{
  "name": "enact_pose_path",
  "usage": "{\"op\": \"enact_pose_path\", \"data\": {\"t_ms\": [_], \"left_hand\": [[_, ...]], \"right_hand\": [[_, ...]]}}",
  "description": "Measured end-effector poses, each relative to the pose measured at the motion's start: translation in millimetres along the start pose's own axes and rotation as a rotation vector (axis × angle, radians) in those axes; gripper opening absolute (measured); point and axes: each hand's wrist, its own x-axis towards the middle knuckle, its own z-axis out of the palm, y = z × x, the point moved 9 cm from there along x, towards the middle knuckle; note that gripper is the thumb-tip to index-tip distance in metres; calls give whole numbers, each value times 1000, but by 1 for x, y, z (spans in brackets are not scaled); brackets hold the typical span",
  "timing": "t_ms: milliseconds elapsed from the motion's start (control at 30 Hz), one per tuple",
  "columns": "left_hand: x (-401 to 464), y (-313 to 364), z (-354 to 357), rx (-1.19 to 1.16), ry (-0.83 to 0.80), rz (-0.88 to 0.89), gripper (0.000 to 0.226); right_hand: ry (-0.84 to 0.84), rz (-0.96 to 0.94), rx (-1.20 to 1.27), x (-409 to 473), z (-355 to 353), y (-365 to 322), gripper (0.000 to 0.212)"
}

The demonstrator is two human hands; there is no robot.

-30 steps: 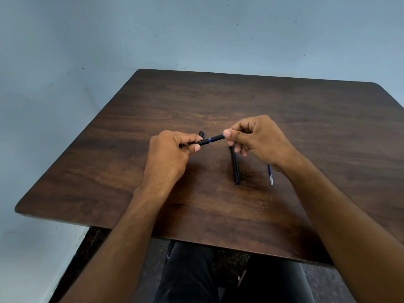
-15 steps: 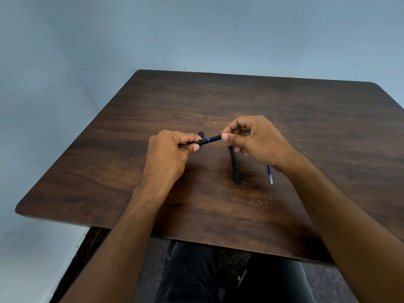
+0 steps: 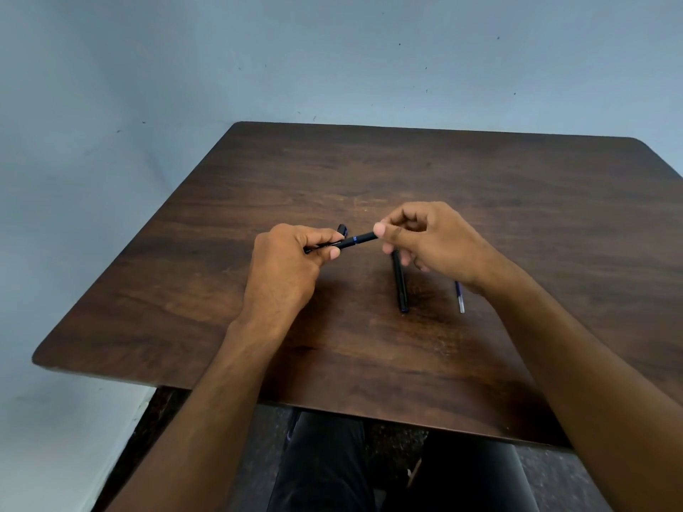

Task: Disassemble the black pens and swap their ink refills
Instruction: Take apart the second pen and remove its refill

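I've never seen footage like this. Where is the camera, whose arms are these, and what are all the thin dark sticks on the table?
There is no machine here: a person wears a camera on the head, so you look down along both bare arms at a dark wooden table. The left hand grips a black pen with a blue ring, held above the table, and the right hand pinches its other end with thumb and forefinger. Lying on the table are a black pen barrel under the right hand, a thin ink refill beside the right wrist, and a small black piece just behind the held pen, perhaps a cap.
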Motion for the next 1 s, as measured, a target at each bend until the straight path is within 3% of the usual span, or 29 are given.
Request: {"op": "enact_pose_path", "data": {"t_ms": [100, 433, 600, 700, 1000], "left_hand": [[-1, 2, 1, 1, -5, -3, 26], [-1, 4, -1, 22, -14, 13, 24], [0, 1, -4, 25, 10, 19, 25], [0, 0, -2, 19, 5, 19, 25], [-1, 2, -3, 25, 1, 51, 24]], "right_hand": [[-13, -28, -20, 0, 2, -1, 16], [-14, 6, -123, 3, 7, -3, 47], [5, -35, -133, 2, 4, -6, 23], [-20, -47, -132, 4, 7, -6, 21], [-42, 13, -88, 5, 14, -3, 46]]}}
